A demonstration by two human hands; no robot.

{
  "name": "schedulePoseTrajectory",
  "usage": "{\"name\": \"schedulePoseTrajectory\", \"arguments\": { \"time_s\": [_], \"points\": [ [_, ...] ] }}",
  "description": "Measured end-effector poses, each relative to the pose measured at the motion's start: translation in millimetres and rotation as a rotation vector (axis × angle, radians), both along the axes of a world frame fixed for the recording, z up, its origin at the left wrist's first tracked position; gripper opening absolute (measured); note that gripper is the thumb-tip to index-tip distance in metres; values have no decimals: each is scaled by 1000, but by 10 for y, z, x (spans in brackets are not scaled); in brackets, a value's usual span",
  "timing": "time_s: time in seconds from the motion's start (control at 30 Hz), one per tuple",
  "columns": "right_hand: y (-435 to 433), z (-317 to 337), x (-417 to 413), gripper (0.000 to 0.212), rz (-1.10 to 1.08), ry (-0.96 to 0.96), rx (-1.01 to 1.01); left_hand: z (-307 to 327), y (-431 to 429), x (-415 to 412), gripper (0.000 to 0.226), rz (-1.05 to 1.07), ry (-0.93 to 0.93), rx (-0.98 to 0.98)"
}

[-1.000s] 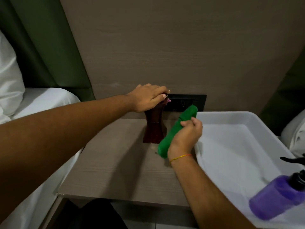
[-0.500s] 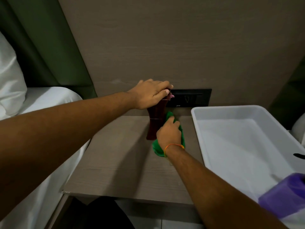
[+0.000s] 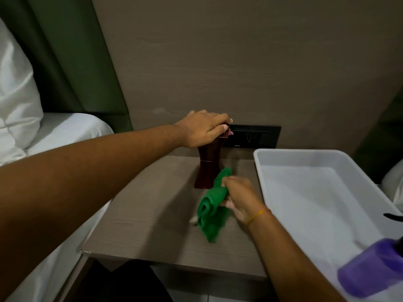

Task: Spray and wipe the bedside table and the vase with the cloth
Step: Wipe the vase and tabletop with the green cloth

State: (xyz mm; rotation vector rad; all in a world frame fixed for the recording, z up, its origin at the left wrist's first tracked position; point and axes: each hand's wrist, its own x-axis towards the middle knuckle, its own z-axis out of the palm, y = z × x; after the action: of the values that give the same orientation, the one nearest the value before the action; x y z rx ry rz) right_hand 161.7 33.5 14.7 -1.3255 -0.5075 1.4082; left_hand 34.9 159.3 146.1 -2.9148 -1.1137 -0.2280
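A dark red vase (image 3: 209,168) stands upright near the back of the grey wooden bedside table (image 3: 139,219). My left hand (image 3: 202,128) is clamped over the vase's top, hiding its mouth. My right hand (image 3: 238,198) grips a bunched green cloth (image 3: 212,207), which touches the lower right side of the vase and hangs down to the tabletop. A purple spray bottle (image 3: 375,272) lies in the white tray at the lower right, partly cut off by the frame edge.
A white plastic tray (image 3: 261,168) sits on the right part of the table. A black socket panel (image 3: 253,136) is set in the wooden wall behind the vase. A bed with white sheets (image 3: 54,136) and a pillow lies to the left.
My right hand has slid the cloth down the vase's right side, from its upper part towards the base and the tabletop. My left hand has stayed on the vase's top.
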Motion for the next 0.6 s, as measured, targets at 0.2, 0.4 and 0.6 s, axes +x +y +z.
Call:
{"name": "schedulePoseTrajectory", "arguments": {
  "time_s": [0.2, 0.4, 0.6],
  "points": [
    [-242, 100, -426, 33, -507, -532, 612, 32, -31, 9, 58, 7, 16, 10],
    [53, 64, -547, 38, -296, -1476, 939, 67, -45, 8, 60, 22, 10, -50],
    [383, 47, -320, 31, -192, -1802, 1110, 89, -13, -22, 61, -4, -6, -89]
  ]
}}
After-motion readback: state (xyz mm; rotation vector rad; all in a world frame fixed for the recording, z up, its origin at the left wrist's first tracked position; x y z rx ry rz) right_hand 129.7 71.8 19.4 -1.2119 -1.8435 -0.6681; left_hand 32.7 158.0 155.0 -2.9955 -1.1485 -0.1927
